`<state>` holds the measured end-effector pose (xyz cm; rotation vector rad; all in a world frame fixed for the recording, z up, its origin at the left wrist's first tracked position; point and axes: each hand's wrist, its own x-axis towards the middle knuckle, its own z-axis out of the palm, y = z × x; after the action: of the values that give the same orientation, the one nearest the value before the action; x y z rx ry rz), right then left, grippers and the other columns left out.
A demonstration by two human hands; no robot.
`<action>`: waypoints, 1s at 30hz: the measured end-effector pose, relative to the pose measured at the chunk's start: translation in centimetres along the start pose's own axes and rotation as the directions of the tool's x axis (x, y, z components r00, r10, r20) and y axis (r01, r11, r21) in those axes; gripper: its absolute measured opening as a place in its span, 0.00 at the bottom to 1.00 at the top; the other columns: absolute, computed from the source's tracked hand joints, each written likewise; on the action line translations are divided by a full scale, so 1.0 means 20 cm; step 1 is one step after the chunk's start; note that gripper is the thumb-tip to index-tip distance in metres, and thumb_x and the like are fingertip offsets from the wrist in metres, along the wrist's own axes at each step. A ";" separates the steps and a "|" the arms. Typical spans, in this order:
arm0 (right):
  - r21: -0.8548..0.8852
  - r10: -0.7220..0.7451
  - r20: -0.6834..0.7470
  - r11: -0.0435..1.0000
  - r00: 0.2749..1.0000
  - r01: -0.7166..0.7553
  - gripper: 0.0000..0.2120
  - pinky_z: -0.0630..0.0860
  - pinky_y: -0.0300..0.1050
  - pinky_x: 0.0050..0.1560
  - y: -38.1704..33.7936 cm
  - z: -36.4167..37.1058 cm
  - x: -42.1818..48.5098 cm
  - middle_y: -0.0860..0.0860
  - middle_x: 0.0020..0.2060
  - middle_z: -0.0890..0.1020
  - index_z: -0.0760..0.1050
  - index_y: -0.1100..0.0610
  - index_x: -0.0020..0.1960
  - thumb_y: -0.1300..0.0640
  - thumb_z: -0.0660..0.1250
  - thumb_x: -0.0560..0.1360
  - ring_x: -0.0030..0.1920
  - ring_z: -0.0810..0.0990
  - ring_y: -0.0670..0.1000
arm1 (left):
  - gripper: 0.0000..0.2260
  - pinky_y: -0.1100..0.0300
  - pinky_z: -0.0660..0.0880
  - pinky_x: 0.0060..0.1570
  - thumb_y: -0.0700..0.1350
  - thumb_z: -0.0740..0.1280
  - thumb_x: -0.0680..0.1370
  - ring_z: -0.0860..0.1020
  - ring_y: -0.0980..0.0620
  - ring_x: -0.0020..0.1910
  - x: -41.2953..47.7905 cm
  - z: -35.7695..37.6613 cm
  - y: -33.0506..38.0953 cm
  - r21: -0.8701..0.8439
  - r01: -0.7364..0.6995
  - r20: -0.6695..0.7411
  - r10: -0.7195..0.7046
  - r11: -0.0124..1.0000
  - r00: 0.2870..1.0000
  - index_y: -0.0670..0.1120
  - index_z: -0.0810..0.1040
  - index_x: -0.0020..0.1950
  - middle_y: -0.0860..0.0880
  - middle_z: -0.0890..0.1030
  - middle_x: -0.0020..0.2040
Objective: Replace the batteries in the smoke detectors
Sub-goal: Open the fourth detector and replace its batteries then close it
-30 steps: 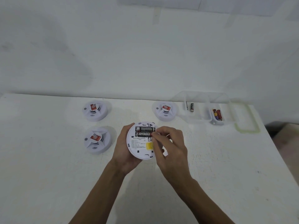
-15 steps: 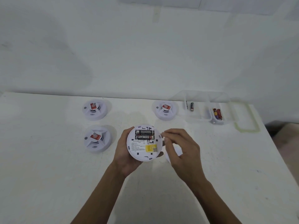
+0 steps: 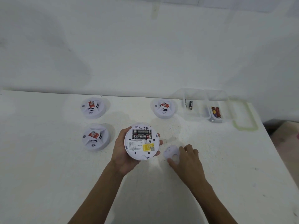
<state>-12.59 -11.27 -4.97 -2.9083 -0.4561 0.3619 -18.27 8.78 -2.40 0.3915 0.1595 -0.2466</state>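
The smoke detector (image 3: 141,143) — light, stiff plastic, probably best held by its rim — sits back-up with batteries (image 3: 142,134) in, cupped round the edge by the left hand (image 3: 120,152), while the right hand (image 3: 188,159) curls thumb and fingers round the thin cover (image 3: 171,153) on the table (image 3: 218,167) just beside.
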 end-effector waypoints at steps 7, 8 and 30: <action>0.049 0.072 -0.020 0.996 0.997 -0.071 0.30 0.71 0.43 0.56 0.04 0.03 0.06 0.51 0.57 0.72 0.68 0.55 0.61 0.35 0.66 0.70 0.56 0.70 0.51 | 0.23 0.38 0.73 0.58 0.54 0.64 0.73 0.75 0.34 0.61 0.01 -0.01 0.01 0.012 -0.006 -0.005 0.006 1.000 1.000 0.41 0.78 0.62 0.36 0.77 0.62; 0.077 0.072 -0.030 0.995 0.997 -0.069 0.27 0.71 0.42 0.54 0.04 0.03 0.07 0.51 0.55 0.72 0.68 0.55 0.59 0.37 0.66 0.70 0.54 0.70 0.51 | 0.23 0.38 0.73 0.58 0.55 0.62 0.73 0.75 0.34 0.61 0.01 -0.01 0.00 0.006 -0.007 -0.009 0.007 1.000 1.000 0.41 0.78 0.61 0.36 0.77 0.61; 0.663 -0.061 -0.287 0.707 0.956 0.244 0.17 0.74 0.31 0.38 -0.27 -0.28 -0.11 0.42 0.42 0.76 0.68 0.48 0.45 0.47 0.75 0.67 0.42 0.75 0.45 | 0.21 0.49 0.80 0.48 0.52 0.53 0.79 0.81 0.42 0.50 0.00 0.02 -0.02 0.125 -0.126 -0.251 0.154 0.984 0.956 0.43 0.78 0.61 0.40 0.80 0.56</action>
<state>-14.60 -7.75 1.95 -2.1134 -0.4047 0.1004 -18.25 8.18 -2.13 0.5407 0.3762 -0.0623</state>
